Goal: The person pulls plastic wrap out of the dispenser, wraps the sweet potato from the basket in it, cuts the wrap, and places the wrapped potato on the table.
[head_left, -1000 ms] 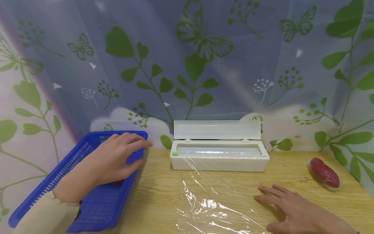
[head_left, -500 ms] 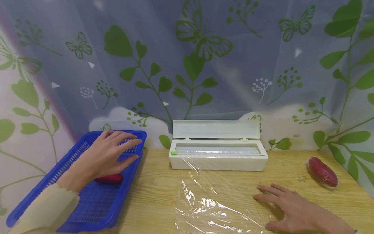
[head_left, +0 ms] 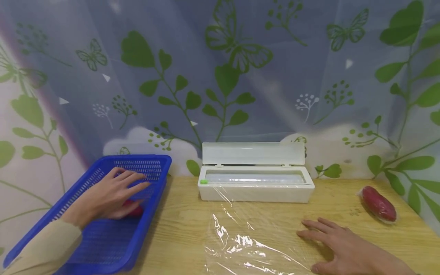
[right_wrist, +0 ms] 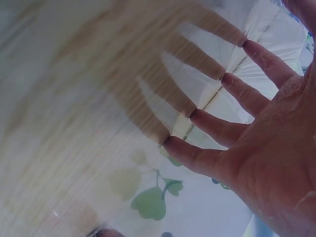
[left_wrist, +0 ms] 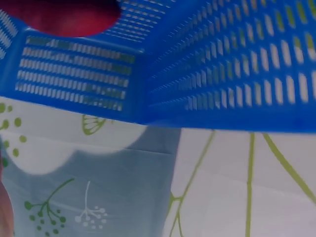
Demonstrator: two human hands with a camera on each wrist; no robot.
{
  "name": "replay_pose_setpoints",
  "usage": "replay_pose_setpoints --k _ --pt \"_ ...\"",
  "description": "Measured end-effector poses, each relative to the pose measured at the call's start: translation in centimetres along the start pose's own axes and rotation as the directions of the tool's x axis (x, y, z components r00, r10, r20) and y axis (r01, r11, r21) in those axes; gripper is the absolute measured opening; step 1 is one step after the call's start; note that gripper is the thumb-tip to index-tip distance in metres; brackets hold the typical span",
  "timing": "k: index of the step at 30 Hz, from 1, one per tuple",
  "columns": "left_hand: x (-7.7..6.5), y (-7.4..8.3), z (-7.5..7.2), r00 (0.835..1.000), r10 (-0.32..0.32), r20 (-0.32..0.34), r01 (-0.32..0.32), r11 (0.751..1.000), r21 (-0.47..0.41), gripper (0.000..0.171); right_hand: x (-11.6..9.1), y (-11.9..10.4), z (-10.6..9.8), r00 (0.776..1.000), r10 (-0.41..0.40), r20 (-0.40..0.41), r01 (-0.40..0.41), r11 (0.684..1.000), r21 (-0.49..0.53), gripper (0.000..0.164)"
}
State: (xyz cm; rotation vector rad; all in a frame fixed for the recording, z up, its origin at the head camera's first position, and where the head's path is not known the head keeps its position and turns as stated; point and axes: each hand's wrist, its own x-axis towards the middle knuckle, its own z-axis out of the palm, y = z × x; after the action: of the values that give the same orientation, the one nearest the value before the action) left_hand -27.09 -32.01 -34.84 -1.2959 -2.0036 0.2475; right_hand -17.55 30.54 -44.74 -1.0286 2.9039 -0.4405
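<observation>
My left hand point(head_left: 111, 193) reaches down into the blue plastic basket point(head_left: 135, 238), its fingers loosely extended over a red, rounded vegetable point(head_left: 136, 211). The hand hides most of the vegetable, so its exact kind and any contact are unclear. A smooth red shape point(left_wrist: 64, 17) fills the upper left of the left wrist view. My right hand point(head_left: 343, 248) rests with spread fingers at the right edge of a sheet of clear cling film point(head_left: 247, 244). In the right wrist view, its fingertips point(right_wrist: 173, 144) touch the surface. The film runs out of a white cling film dispenser point(head_left: 256, 194) with its lid raised.
A film-wrapped, dark red, oblong vegetable point(head_left: 379, 205) lies on the wooden table point(head_left: 182, 229) at the right. A green slider point(head_left: 204, 181) sits at the dispenser's left end. Behind everything hangs a patterned curtain point(head_left: 275, 95).
My left hand has moved back left from the basket's right rim and lowered onto the red vegetable. The right hand stays in place on the film.
</observation>
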Motion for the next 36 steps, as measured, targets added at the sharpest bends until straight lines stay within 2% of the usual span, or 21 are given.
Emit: replay_pose_setpoints --k 3,6,9,15,18,21,25,28,36 --pt "-1.1 -0.1 0.0 0.995 -0.007 0.097 0.007 1.0 0.004 0.054 -0.1 0.0 0.1 1.0 -0.001 -0.003 0.001 1.0 0.001 0.07" --pt "-1.9 0.0 0.2 0.976 -0.03 0.215 0.026 0.999 0.023 0.074 -0.1 0.0 0.1 1.0 0.0 0.003 0.0 1.0 0.008 0.07" --pt "-2.5 -0.1 0.4 0.957 -0.055 0.286 0.042 0.998 0.051 0.092 -0.1 0.0 0.0 1.0 -0.004 0.006 0.004 1.0 0.011 0.07" --pt "-3.6 -0.1 0.8 0.919 -0.088 0.385 0.05 0.993 0.109 0.091 -0.1 0.0 0.1 1.0 0.016 0.025 -0.017 1.0 0.024 0.07" --pt "-4.0 -0.2 1.2 0.903 -0.102 0.417 0.053 0.99 0.128 0.092 -0.1 0.0 0.0 0.999 0.023 0.026 -0.023 0.999 0.028 0.07" --pt "-4.3 -0.3 1.5 0.901 -0.111 0.419 0.056 0.989 0.14 0.091 0.0 -0.1 0.0 0.999 0.03 0.032 -0.032 0.999 0.036 0.069" --pt "-4.6 -0.2 1.8 0.903 -0.114 0.414 0.059 0.988 0.143 0.083 0.0 -0.1 0.0 0.999 0.028 0.031 -0.029 0.999 0.033 0.069" --pt "-4.7 -0.1 1.9 0.899 -0.117 0.423 0.063 0.988 0.139 0.077 0.0 -0.1 0.0 0.999 0.025 0.026 -0.026 0.999 0.027 0.069" --pt "-4.8 0.0 2.0 0.871 -0.13 0.473 0.076 0.988 0.133 0.073 0.0 -0.1 0.0 0.999 0.038 0.037 -0.039 0.999 0.033 0.068"
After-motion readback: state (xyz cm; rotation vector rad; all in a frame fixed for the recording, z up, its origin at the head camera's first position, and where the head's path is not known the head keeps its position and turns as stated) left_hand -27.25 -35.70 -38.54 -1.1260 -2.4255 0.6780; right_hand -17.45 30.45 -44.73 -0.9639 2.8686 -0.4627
